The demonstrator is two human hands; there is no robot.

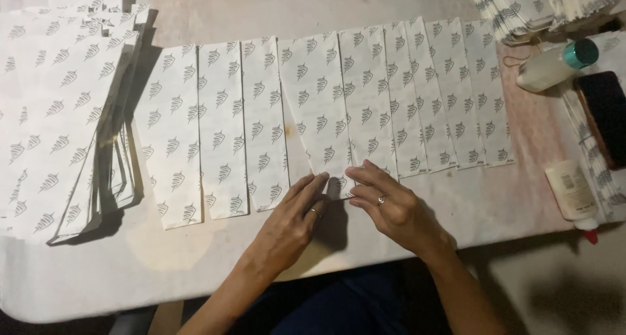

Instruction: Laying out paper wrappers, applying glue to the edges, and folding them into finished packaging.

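A row of white paper sheets printed with small grey leaf shapes lies overlapped across the table [495,204]. My left hand [293,221] rests flat with its fingertips on the bottom edge of the middle sheet [319,106]. My right hand [388,208] presses the same sheet's lower edge from the right, fingers bent, a ring on one finger. Both hands meet at the sheet's bottom corner. Neither hand grips anything.
A thick stack of the same printed sheets [59,120] sits at the left. At the right lie a white bottle with a teal cap [554,64], a glue bottle with a red tip [574,195] and a dark block [606,113]. More folded paper [521,5] is piled at the back right.
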